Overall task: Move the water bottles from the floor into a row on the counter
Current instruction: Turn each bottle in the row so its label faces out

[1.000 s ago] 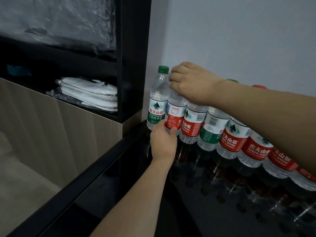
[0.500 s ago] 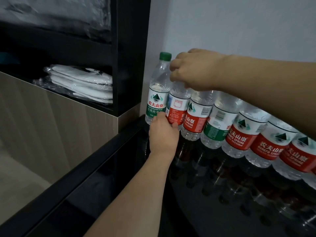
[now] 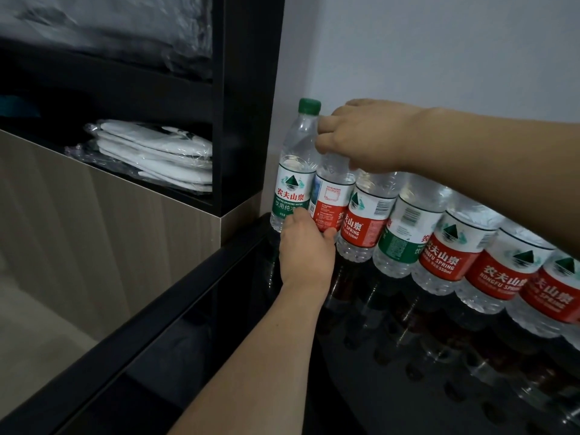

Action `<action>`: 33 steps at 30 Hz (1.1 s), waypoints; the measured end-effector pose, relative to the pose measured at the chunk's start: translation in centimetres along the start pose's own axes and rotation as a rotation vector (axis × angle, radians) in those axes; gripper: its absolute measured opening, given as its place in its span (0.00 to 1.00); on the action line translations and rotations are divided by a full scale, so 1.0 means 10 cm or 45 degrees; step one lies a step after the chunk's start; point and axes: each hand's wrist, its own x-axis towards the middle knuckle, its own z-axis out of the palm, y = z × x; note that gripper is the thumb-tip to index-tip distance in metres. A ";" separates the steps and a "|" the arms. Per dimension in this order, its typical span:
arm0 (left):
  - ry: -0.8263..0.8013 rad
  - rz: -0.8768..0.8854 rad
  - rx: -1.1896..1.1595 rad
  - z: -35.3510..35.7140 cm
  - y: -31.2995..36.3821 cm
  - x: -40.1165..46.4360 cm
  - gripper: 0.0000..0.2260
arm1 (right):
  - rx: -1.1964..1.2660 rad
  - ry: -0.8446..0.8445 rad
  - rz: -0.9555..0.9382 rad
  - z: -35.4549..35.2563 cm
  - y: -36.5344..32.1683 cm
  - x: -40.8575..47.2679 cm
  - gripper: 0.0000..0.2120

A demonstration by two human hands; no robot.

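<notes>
A row of water bottles [image 3: 408,233] stands along the far edge of a glossy black desk [image 3: 392,387] against the wall, touching side by side and running off the right edge of view. The right hand [image 3: 365,136] curls over the top of the second bottle from the left [image 3: 332,199], while the left hand [image 3: 304,249] holds that bottle's base, beside the green-capped end bottle [image 3: 295,171]. The row looks nearly finished; the floor is mostly out of view, so whether bottles remain there cannot be told.
</notes>
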 end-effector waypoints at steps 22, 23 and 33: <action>0.064 0.084 0.084 0.01 0.01 -0.02 0.17 | -0.126 0.068 0.011 0.01 -0.04 -0.05 0.23; 0.063 0.084 0.086 0.00 0.02 -0.02 0.17 | -0.138 0.058 0.013 0.00 -0.03 -0.05 0.23; 0.073 0.118 0.195 -0.03 0.04 -0.10 0.14 | -0.355 0.063 0.185 0.01 -0.12 -0.12 0.17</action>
